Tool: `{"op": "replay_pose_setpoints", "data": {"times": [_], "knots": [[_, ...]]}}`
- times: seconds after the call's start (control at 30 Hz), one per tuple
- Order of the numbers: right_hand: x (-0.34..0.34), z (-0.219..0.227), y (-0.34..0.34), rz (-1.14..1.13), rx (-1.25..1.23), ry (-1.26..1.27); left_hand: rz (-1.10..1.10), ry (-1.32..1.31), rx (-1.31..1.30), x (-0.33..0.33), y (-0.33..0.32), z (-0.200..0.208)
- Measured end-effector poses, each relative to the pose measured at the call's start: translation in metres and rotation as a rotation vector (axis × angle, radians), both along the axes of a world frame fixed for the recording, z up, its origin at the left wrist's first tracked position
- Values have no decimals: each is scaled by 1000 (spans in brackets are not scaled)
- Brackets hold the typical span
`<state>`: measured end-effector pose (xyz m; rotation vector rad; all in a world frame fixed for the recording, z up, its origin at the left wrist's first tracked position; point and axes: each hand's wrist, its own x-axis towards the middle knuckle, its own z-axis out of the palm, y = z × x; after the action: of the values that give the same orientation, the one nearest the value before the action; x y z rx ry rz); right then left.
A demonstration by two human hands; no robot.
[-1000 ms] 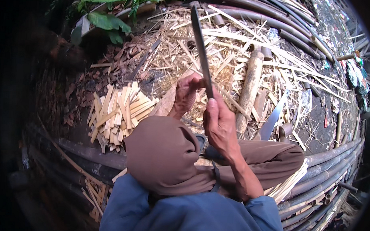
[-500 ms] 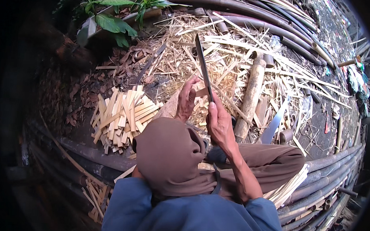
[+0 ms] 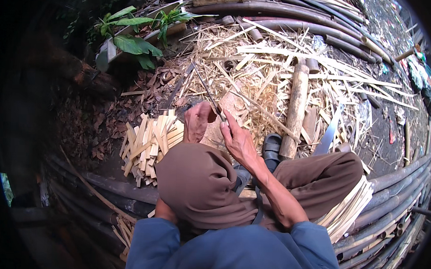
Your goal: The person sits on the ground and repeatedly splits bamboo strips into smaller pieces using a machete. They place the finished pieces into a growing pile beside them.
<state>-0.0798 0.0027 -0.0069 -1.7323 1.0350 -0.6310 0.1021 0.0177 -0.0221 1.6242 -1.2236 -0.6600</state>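
Hands at centre frame, splitting bamboo with long blade.

Head view: blade [image 3: 205,89] dropped from the steep upright of a second back to a low slant running toward upper left of centre, a sign of the cut stroke driven down into the work. Right hand [image 3: 238,141] closed round the handle end, wrist straight, forearm stretched up from lower right. Left hand [image 3: 197,120] curled shut on a pale bamboo piece [image 3: 214,129] just left of it, knuckles up, steadying against the blade. Pile of cut slats [image 3: 148,144] lay at left centre; thick bamboo section [image 3: 294,111] stood right of centre; strip bundle [image 3: 348,208] rested beside the knee at lower right.
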Motion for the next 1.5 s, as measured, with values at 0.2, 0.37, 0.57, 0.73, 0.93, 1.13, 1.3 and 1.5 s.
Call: {"op": "replay_pose_setpoints", "data": {"times": [0.2, 0.37, 0.57, 0.73, 0.93, 1.13, 1.3, 1.5], "knots": [[9, -20, 6, 9, -102, 69, 135, -458, 163, -22, 17, 44], [4, -36, 7, -15, -43, 131, 47, -551, 227, -41, 16, 66], [-11, -84, -10, -48, 111, 162, 33, -146, 223, -46, 17, 50], [3, -86, -9, -6, 80, 166, 26, 42, 110, -29, 23, 29], [11, -77, -2, 40, 43, 186, 203, -97, -112, -31, 31, -25], [2, -107, -20, 61, 137, 309, 108, 116, -218, -29, 18, -34], [7, -137, -19, 74, 175, 357, 57, -74, -388, -45, 9, -44], [8, -142, -28, 121, 95, 395, 376, -188, -414, -38, -2, -63]]}}
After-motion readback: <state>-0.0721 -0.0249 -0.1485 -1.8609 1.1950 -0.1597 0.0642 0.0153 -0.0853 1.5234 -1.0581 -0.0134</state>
